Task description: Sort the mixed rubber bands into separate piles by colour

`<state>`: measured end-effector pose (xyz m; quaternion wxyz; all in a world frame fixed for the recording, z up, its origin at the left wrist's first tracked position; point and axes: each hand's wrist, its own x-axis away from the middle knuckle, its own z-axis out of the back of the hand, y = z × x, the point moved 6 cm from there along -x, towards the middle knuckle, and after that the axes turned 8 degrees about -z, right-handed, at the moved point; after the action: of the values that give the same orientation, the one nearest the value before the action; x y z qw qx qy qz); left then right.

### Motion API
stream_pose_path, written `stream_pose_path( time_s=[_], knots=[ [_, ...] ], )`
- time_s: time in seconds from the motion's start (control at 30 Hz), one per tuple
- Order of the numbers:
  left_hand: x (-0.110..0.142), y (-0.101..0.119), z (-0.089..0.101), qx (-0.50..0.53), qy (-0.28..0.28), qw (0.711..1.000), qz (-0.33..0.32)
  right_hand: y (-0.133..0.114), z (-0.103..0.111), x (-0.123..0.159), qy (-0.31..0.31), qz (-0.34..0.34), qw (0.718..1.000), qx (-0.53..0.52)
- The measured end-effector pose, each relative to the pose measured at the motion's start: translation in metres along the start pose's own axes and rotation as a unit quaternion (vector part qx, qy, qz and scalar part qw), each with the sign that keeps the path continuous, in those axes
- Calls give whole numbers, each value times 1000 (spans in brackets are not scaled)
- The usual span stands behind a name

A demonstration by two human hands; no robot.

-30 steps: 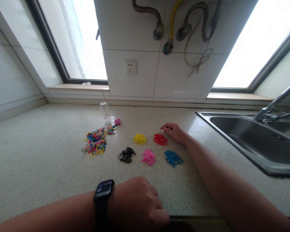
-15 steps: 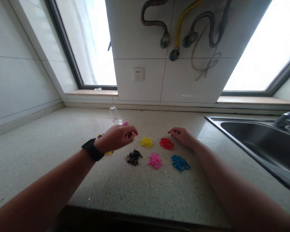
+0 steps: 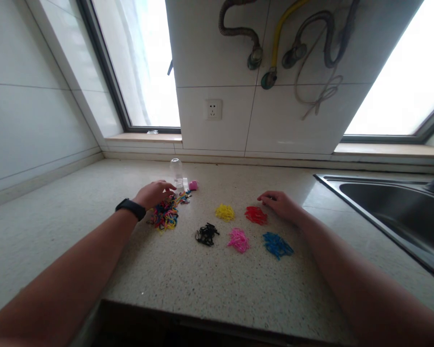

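Observation:
My left hand [image 3: 155, 193], a black watch on its wrist, hovers at the upper edge of a mixed heap of small coloured rubber bands [image 3: 166, 215]. Its fingers are apart and I see nothing in them. Sorted by colour, more bands lie to the right: a yellow pile [image 3: 224, 212], a black pile [image 3: 207, 234], a pink pile [image 3: 238, 240], a red pile [image 3: 256, 215] and a blue pile [image 3: 278, 245]. My right hand [image 3: 279, 204] rests on the counter just beyond the red pile, fingers loosely bent, with nothing visible in it.
Behind the mixed heap stands a clear plastic bottle [image 3: 176, 172], with a pink cap [image 3: 193, 185] beside it. A steel sink [image 3: 383, 202] is set into the speckled counter [image 3: 210, 279] at the right. The tiled wall carries a socket [image 3: 214, 109] and hoses above.
My left hand has moved left, from near the yellow pile back to the mixed heap, and its fingers have spread. My right hand stays by the red pile. The view has shifted slightly.

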<state>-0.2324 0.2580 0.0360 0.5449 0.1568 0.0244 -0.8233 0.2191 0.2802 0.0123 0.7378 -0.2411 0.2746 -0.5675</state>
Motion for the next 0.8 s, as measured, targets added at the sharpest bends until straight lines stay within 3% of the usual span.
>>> stream_pose_path(
  time_s=[0.3, 0.57, 0.7, 0.8],
  knots=[
    [-2, 3, -5, -7, -15, 1000, -20, 2, -1, 0, -6, -2, 1000, 6],
    [-7, 7, 12, 44, 33, 998, -26, -2, 0, 1, -6, 1, 1000, 2],
    [-11, 24, 26, 88, 59, 994, -16, -3, 1, 2, -1, 5, 1000, -7],
    [-14, 53, 42, 127, 70, 989, -33, -2, 1, 1, 1, 6, 1000, -7]
  ],
)
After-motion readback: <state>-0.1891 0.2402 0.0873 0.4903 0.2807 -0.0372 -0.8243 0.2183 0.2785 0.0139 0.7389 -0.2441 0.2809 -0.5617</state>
